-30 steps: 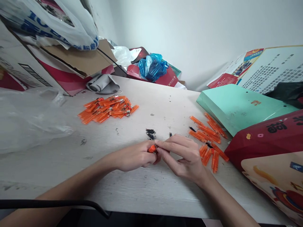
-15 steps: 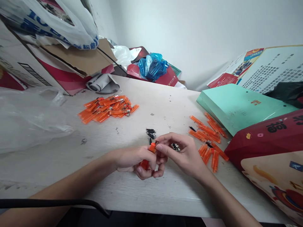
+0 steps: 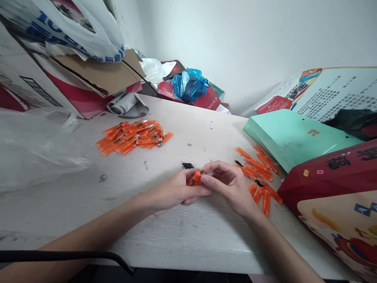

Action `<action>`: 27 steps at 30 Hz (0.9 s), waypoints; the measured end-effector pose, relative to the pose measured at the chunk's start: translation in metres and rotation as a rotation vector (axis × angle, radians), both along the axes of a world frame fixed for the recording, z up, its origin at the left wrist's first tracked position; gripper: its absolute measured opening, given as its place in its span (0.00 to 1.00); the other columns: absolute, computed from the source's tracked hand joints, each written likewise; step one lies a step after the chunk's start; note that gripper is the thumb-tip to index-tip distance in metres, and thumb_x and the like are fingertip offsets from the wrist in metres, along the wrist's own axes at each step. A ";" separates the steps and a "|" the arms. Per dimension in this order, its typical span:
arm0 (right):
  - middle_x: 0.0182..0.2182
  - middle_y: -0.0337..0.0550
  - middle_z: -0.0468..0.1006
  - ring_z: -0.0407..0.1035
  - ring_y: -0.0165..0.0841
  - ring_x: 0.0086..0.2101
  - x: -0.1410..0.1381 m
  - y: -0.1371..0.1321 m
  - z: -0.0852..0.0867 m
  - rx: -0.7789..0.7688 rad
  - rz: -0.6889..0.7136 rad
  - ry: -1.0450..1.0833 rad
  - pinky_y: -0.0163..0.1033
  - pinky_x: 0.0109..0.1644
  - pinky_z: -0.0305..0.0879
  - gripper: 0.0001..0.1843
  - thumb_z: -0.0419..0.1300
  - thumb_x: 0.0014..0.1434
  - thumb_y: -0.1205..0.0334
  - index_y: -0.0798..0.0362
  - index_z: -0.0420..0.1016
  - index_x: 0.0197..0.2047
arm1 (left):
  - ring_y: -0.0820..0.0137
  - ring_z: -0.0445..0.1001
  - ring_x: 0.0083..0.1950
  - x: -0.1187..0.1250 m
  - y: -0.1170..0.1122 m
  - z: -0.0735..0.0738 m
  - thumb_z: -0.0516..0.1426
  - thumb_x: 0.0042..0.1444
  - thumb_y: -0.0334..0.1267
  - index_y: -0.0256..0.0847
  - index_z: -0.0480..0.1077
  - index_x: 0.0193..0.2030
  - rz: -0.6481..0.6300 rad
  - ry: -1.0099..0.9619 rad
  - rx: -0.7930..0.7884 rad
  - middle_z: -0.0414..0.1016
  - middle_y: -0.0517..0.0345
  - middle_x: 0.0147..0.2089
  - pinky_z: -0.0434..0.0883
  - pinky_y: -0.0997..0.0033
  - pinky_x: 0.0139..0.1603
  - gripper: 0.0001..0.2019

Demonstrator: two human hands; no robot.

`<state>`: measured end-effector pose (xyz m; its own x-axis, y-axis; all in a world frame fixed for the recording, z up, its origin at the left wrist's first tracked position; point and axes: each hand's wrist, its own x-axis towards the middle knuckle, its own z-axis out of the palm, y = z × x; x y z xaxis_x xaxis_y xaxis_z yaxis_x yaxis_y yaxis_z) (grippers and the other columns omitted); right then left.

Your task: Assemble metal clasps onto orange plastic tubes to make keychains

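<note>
Table: left hand, right hand pinch lighter between orange piles.

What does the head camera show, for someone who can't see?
The left hand and right hand pinch one small orange piece together over a pale table. A left pile and right pile of orange pieces lie nearby.

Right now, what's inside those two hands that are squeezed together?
An orange lighter, pinched between the left hand and the right hand. Only its upper end shows; the hands cover the rest, and anything else in the right palm is hidden.
</note>
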<state>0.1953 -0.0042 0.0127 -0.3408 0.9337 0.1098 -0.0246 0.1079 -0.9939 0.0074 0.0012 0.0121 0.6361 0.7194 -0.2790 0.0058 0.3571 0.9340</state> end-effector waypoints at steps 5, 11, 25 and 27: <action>0.36 0.41 0.82 0.74 0.30 0.35 -0.004 -0.006 -0.002 0.187 -0.113 -0.077 0.37 0.37 0.69 0.04 0.68 0.62 0.60 0.50 0.81 0.40 | 0.78 0.61 0.31 0.000 0.002 -0.009 0.69 0.53 0.38 0.41 0.63 0.38 0.211 0.062 0.161 0.63 0.65 0.35 0.59 0.79 0.28 0.17; 0.34 0.42 0.82 0.74 0.30 0.31 -0.006 -0.003 -0.004 0.274 -0.227 -0.022 0.36 0.33 0.70 0.04 0.67 0.60 0.63 0.52 0.80 0.39 | 0.72 0.71 0.39 0.005 0.000 -0.011 0.69 0.54 0.36 0.42 0.60 0.39 0.381 -0.012 0.343 0.67 0.64 0.37 0.69 0.72 0.40 0.19; 0.34 0.39 0.83 0.75 0.27 0.32 -0.007 -0.010 0.001 0.681 -0.235 -0.241 0.33 0.37 0.71 0.06 0.66 0.60 0.71 0.53 0.79 0.41 | 0.71 0.61 0.34 -0.010 -0.002 -0.001 0.48 0.63 0.38 0.41 0.62 0.39 0.132 0.194 0.779 0.63 0.61 0.34 0.60 0.69 0.34 0.05; 0.33 0.40 0.82 0.75 0.27 0.32 -0.007 -0.011 0.002 0.754 -0.211 -0.253 0.33 0.37 0.71 0.06 0.66 0.61 0.71 0.54 0.79 0.42 | 0.70 0.63 0.35 -0.011 0.000 -0.001 0.48 0.63 0.40 0.40 0.63 0.38 0.105 0.217 0.837 0.66 0.60 0.35 0.61 0.68 0.36 0.08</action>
